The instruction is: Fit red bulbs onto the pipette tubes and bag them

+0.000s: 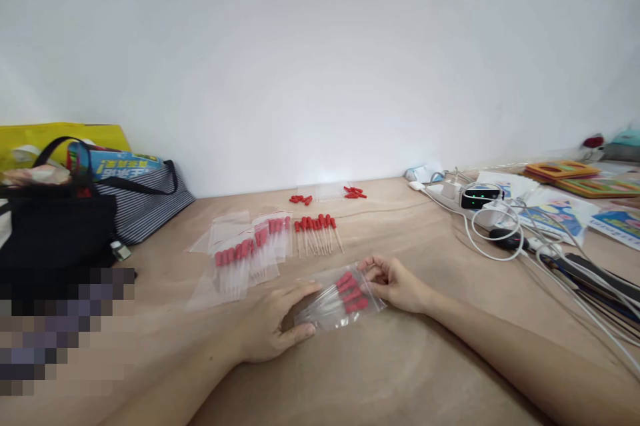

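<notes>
A clear zip bag [327, 319] lies on the table in front of me, with several droppers [354, 298] inside, their red rubber bulbs toward the right. My left hand [275, 326] holds the bag's left end, thumb at the near edge and index finger at the far edge. At the bag's right end, by the zip, my right hand [395, 283] pinches the edge with its fingers closed. Beyond my left hand, filled bags of droppers [243, 256] lie overlapping. Loose droppers [316, 233] sit in a row beside them, red bulbs pointing away from me.
Near the wall lie more red bulbs [301, 199] and thin clear tubes [327, 194]. A striped bag [145, 209] and a black bag [65, 233] stand at left. On the right are a power strip [445, 198], tangled white cables [473, 239], printed sheets [555, 219] and coloured boards [563, 171].
</notes>
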The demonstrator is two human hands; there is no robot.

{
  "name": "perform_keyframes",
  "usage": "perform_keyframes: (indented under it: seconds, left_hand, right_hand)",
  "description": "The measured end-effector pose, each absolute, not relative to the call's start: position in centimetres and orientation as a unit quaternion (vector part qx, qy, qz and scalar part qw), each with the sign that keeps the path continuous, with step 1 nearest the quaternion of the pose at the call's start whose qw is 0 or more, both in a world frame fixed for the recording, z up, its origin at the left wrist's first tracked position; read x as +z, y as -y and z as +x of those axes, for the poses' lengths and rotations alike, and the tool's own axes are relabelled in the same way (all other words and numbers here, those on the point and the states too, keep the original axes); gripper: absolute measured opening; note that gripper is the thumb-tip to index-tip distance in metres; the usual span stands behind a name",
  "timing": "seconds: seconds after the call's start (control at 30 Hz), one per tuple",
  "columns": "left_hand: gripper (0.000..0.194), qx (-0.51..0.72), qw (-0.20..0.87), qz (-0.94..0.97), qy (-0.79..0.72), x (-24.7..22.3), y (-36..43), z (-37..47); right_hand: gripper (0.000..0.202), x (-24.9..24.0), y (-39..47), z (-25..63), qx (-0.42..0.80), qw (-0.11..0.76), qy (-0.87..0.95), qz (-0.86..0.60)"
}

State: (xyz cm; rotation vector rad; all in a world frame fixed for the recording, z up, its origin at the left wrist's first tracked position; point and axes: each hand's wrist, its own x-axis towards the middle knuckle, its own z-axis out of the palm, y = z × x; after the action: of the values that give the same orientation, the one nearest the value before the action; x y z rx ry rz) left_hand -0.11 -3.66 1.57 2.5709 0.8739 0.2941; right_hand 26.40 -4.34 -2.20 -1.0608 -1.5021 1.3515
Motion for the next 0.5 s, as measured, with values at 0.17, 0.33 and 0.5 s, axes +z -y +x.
perform_keyframes:
  seconds: [0.17,0.33,0.5]
  left_hand:
    - [0.052,0.085,0.205,0.92,-0.322,1.6,3.7,-0.2]
    - [0.049,0.088,0.217,0.92,-0.313,1.8,3.8,-0.1]
    - [0.046,0.109,0.23,0.92,-0.297,1.7,3.8,-0.2]
  right_hand:
    - [0.031,-2.2,2.5,27.2,0.506,0.396,0.622,-0.447]
    - [0.021,-2.2,-3.2,25.9,0.327,0.442,0.567,-0.613]
    - [0.037,-1.6,-7.7,23.0,0.272,0.395,0.56,-0.676]
